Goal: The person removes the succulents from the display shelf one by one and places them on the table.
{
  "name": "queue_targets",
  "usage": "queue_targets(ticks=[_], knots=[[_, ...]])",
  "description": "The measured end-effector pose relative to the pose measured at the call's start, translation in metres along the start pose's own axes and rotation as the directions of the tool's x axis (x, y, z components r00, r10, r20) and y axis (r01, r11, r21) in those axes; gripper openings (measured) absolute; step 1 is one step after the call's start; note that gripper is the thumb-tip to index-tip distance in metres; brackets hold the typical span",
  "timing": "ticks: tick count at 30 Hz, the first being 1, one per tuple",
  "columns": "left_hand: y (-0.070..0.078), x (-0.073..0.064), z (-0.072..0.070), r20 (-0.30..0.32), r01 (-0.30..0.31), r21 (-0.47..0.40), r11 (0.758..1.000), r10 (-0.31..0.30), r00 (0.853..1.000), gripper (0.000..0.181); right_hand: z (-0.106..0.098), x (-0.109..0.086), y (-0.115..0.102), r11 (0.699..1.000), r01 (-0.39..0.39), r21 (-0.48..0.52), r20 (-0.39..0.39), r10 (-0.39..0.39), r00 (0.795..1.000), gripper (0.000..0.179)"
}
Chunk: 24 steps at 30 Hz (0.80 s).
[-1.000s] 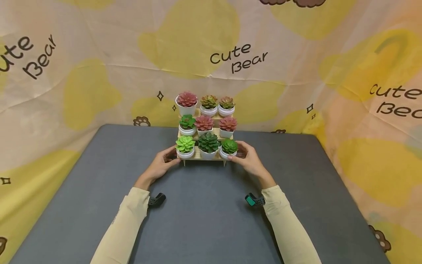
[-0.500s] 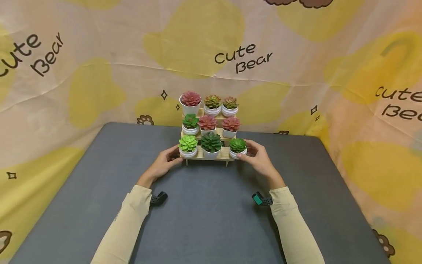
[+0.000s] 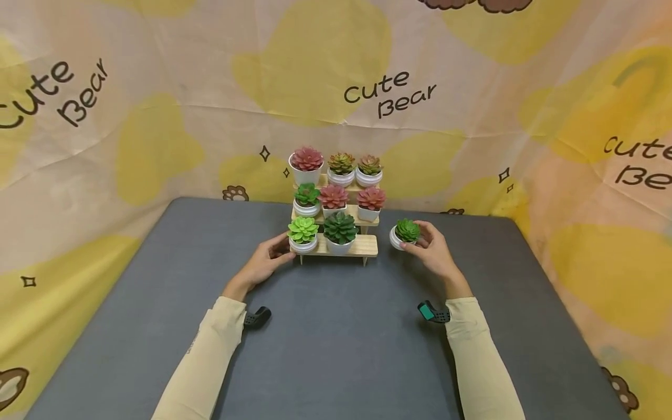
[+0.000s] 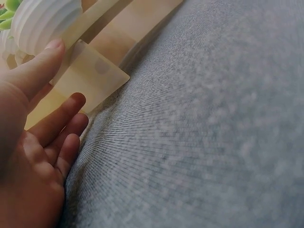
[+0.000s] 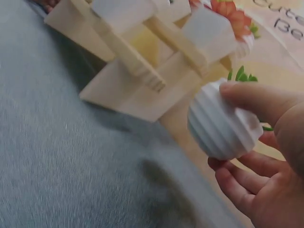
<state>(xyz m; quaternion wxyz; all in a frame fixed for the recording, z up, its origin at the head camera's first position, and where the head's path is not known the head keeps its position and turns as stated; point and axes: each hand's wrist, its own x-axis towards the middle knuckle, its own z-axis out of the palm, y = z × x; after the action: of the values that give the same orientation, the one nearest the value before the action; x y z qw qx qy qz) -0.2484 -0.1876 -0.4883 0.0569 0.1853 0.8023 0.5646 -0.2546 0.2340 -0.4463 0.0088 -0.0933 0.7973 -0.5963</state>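
- Head view: right of the middle of the frame, the person's right hand [image 3: 433, 251] clasps a potted green succulent [image 3: 406, 231] between thumb and fingers, just beside the wooden stand [image 3: 363, 246] and apart from it; the fingertips are hidden behind the pot.
- In the same view, left of centre, the left hand [image 3: 262, 262] has its thumb at the pot of a bright green succulent [image 3: 303, 230] on the stand's lowest tier; the far ends of the fingers are out of sight.
- Left wrist view: three fingers curve loosely at the left of the frame, and the thumb tip meets the ridged pot or the shelf edge; the forefinger is mostly hidden, so I can't tell whether this hand grips anything.
- Right wrist view: the pinched pot sits right of centre, its leaves mostly covered by the hand, which the right edge crops. The stand, upper left, is blurred and cut off above; a reddish succulent [image 5: 230, 18] shows only partly.
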Motion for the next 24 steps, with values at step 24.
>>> queue_targets(ticks=[24], knots=[[0.001, -0.001, 0.002, -0.014, 0.017, -0.021, 1.0, -0.017, 1.0, 0.063, -0.008, -0.002, 0.02, 0.972, -0.093, -0.217, 0.06, 0.108, 0.992, 0.064]])
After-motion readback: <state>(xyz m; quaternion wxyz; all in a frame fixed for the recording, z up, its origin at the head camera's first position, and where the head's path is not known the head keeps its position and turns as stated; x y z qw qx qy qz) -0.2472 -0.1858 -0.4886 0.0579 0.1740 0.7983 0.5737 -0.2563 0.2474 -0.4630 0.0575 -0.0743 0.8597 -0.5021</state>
